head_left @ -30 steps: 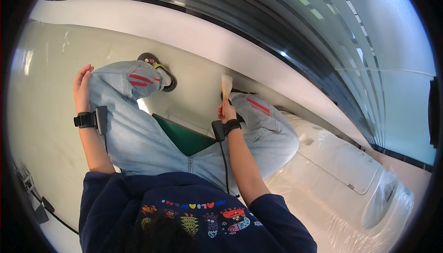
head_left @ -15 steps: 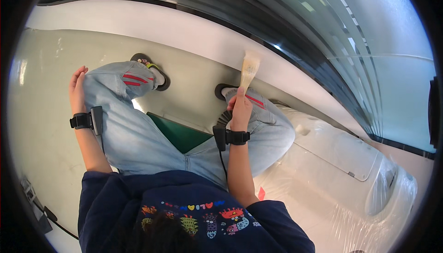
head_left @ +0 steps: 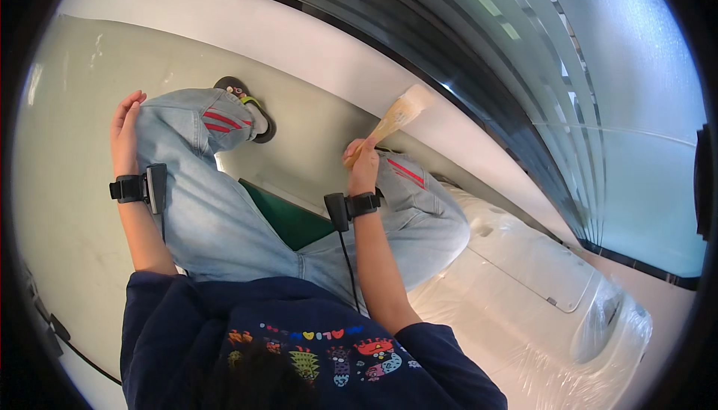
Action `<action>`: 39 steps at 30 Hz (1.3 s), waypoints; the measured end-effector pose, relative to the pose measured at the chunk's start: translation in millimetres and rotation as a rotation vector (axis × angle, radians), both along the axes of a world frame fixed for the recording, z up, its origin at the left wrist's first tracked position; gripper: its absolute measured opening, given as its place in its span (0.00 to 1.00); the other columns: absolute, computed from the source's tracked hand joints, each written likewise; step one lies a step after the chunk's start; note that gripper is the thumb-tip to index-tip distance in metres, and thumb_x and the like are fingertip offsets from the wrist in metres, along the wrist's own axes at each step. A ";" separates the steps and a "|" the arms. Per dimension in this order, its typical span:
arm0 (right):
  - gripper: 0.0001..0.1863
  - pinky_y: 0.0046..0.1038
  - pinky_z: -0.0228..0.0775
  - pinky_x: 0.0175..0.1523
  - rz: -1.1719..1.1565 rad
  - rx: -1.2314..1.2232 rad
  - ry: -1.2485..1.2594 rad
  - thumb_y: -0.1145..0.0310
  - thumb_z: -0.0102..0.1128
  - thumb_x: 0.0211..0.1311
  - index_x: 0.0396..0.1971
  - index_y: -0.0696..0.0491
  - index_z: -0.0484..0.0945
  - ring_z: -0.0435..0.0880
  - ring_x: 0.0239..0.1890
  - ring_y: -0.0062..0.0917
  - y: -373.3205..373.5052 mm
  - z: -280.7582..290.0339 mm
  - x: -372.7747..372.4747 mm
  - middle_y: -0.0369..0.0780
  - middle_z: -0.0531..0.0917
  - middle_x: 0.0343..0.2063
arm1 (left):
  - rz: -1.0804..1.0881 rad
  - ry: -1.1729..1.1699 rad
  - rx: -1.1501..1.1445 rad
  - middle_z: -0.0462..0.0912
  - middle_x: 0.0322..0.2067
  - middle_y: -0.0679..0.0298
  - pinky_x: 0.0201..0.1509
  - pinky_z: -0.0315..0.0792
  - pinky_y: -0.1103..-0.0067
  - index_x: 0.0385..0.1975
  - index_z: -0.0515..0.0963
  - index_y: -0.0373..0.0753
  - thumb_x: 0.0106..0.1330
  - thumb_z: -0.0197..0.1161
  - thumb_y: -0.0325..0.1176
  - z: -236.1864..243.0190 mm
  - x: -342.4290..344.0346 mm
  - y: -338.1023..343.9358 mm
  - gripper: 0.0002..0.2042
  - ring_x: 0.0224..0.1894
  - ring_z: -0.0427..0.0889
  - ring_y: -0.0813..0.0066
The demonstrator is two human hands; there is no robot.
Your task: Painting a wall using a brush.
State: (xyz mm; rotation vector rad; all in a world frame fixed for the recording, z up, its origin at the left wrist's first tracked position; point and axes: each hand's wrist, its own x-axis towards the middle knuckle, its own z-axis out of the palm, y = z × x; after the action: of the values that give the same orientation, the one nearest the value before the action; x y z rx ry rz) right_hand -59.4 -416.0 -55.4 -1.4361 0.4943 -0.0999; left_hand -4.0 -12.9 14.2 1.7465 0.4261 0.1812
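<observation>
A flat paint brush (head_left: pixel 400 116) with a pale wooden handle and light bristles is gripped by its handle in my right hand (head_left: pixel 362 157). The bristle end points up and to the right, in front of the white wall strip (head_left: pixel 314 54); whether the bristles touch it I cannot tell. My left hand (head_left: pixel 126 127) rests against the outer side of my left knee, fingers stretched out and nothing in them. A black strap with a small device sits on each wrist.
A dark ledge and frosted glass (head_left: pixel 636 178) rise beyond the wall strip. To the right lies a white appliance (head_left: pixel 523 260) wrapped in clear plastic. I sit on a green seat (head_left: pixel 280 215). A black cable (head_left: pixel 90 361) runs along the lower left.
My right hand has moved left and slightly down, and the brush has tilted from nearly upright toward the right. My left hand stays by the knee. The view has shifted slightly.
</observation>
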 end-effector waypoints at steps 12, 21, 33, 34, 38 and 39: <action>0.22 0.22 0.54 0.14 -0.044 0.224 0.810 0.45 0.53 0.50 0.13 0.49 0.65 0.61 0.09 0.18 -14.2 -77.8 -20.5 0.31 0.65 0.10 | -0.008 -0.020 -0.025 0.74 0.42 0.61 0.55 0.56 0.82 0.42 0.71 0.34 0.61 0.48 0.32 -3.8 0.6 2.7 0.13 0.48 0.69 0.76; 0.18 0.17 0.55 0.14 0.007 0.082 0.451 0.56 0.59 0.48 0.13 0.53 0.67 0.62 0.08 0.14 -14.1 27.4 1.5 0.31 0.66 0.08 | 0.020 -0.014 -0.028 0.75 0.41 0.62 0.55 0.55 0.83 0.41 0.72 0.36 0.60 0.49 0.32 -4.4 0.3 4.8 0.12 0.48 0.68 0.78; 0.22 0.15 0.54 0.18 0.027 -0.034 0.006 0.54 0.46 0.59 0.11 0.52 0.65 0.64 0.11 0.14 14.8 86.3 -16.0 0.32 0.66 0.11 | 0.013 -0.005 -0.006 0.74 0.41 0.62 0.55 0.55 0.82 0.41 0.71 0.36 0.60 0.49 0.33 -2.1 0.5 1.1 0.12 0.48 0.68 0.78; 0.23 0.16 0.54 0.18 0.052 -0.042 0.007 0.52 0.41 0.60 0.11 0.53 0.65 0.65 0.12 0.15 12.4 79.0 -15.2 0.32 0.66 0.12 | -0.006 -0.015 -0.019 0.74 0.42 0.62 0.55 0.55 0.82 0.41 0.71 0.36 0.60 0.49 0.33 -2.9 0.8 1.0 0.12 0.49 0.68 0.78; 0.27 0.17 0.56 0.20 0.125 -0.035 0.054 0.48 0.33 0.61 0.11 0.52 0.64 0.65 0.12 0.17 7.5 47.8 -6.4 0.33 0.65 0.12 | 0.000 -0.026 -0.031 0.74 0.42 0.62 0.55 0.55 0.82 0.41 0.71 0.36 0.60 0.49 0.33 0.6 0.6 -3.7 0.12 0.49 0.68 0.78; 0.27 0.17 0.56 0.20 0.127 -0.036 0.057 0.48 0.33 0.61 0.11 0.52 0.64 0.65 0.12 0.17 7.9 40.2 -4.2 0.33 0.65 0.12 | 0.003 -0.024 -0.031 0.74 0.42 0.62 0.55 0.55 0.82 0.41 0.71 0.36 0.60 0.49 0.33 0.1 0.7 -2.3 0.12 0.49 0.68 0.78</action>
State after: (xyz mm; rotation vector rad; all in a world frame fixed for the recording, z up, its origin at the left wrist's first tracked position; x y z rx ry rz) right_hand -63.6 -408.1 -15.3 -1.5050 0.4480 0.0339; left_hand -3.3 -15.2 14.3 1.7115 0.4121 0.1961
